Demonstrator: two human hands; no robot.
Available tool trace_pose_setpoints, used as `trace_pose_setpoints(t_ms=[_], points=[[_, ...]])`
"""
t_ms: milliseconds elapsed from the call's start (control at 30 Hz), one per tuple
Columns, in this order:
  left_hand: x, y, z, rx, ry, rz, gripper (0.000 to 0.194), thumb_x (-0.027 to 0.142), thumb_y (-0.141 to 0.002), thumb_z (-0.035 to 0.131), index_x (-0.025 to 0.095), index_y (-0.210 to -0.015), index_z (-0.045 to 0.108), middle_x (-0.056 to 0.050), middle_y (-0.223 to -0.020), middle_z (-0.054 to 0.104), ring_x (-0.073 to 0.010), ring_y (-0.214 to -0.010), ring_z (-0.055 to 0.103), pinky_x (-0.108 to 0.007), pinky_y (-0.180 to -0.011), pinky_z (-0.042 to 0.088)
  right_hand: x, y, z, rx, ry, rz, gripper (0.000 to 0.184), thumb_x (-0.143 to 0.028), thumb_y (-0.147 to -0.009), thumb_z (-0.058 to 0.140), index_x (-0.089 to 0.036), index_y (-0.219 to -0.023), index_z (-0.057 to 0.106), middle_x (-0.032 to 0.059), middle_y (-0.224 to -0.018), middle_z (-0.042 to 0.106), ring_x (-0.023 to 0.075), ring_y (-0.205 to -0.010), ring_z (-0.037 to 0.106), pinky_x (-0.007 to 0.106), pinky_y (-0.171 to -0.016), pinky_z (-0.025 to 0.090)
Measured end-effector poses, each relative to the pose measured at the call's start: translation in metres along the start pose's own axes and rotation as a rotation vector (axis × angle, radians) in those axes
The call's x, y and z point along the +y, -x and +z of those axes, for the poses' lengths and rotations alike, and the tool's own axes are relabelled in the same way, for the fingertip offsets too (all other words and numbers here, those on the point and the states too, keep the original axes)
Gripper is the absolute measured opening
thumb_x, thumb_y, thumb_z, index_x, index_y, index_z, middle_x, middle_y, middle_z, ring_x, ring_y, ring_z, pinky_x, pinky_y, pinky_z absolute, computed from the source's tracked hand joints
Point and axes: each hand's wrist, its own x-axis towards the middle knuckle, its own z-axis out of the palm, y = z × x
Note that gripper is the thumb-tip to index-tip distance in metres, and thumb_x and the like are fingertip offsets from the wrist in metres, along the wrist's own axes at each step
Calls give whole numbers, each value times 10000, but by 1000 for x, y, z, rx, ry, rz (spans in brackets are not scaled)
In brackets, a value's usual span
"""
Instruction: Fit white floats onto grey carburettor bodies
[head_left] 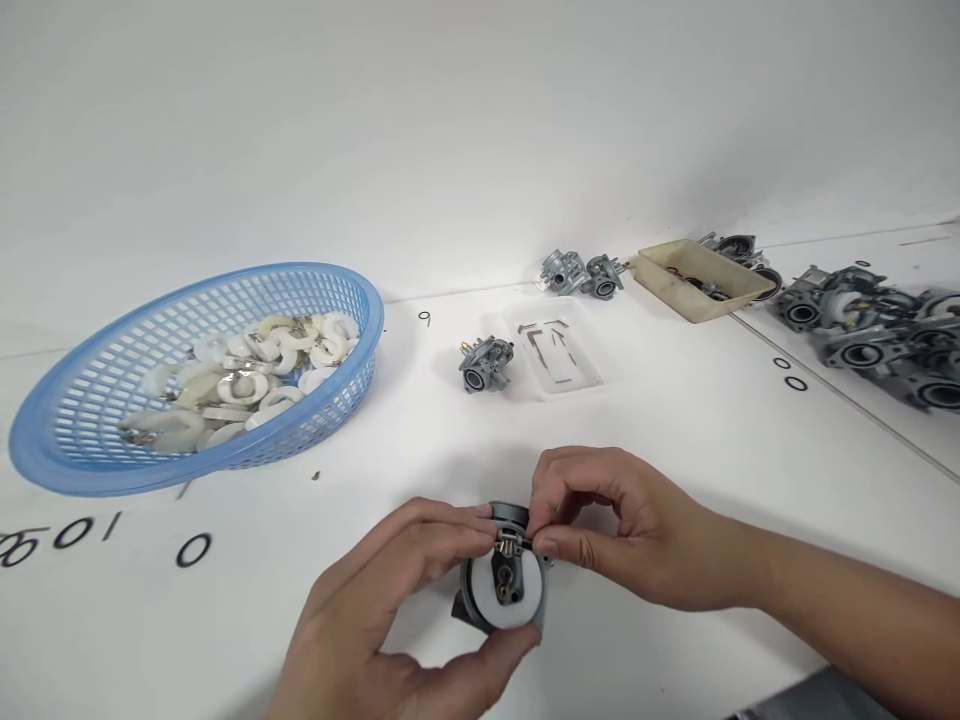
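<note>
The most delicate spot is the hinge (pixel 508 545) of the white float (pixel 529 598), seated in the carburettor (pixel 505 582) near the front of the bench (pixel 675 650). The left hand (pixel 352 590) is curved wide around that body, thumb at its lower edge and fingertips over the top. The right hand (pixel 637 530) has thumb and forefinger pinched together at the hinge, apparently on a thin dark pin (pixel 526 543), mostly hidden by the fingertips. A slack pinch could drop it; a skewed push could bend it or lift the float; a roll of the body could upset the alignment. The left fingertips crowd the hinge, leaving little room.

Beyond, a spare carburettor (pixel 487 364) stands just beside a clear tray (pixel 592 378) of slim metal pieces (pixel 540 350). Left is a blue basket (pixel 45 425) of floats (pixel 247 385); at the right, a cream tub (pixel 697 308) and a heap of carburettors (pixel 870 330). None blocks the hands.
</note>
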Motion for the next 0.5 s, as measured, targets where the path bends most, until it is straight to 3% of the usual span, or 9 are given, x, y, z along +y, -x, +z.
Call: trace_pose_setpoints(t_ms=[200,300,500], points=[[-1,3,4,37,154,-64,441,351,-900,979,379,-1261,726,5,-1224,854,-221,-1132,841,-218,-762,683,-7,3,2,11,84,4,140,-304,-1036,849,-204,-996,758,4,-999,711,126,-838,655,257,-768,537],[-1,3,6,44,195,-97,474,346,-892,987,408,-1271,709,25,-1236,855,-223,-1154,843,-232,-827,713,-12,5,5,46,208,-47,167,-318,-1079,776,-208,-968,716,-2,-949,690,133,-828,636,279,-782,522],[0,1,4,22,90,-111,471,332,-886,973,385,-1267,700,20,-1250,826,-210,-1130,838,-239,-905,717,-17,5,7,69,289,-67,193,-331,-1114,690,-214,-961,682,5,-922,684,156,-832,627,313,-800,512]])
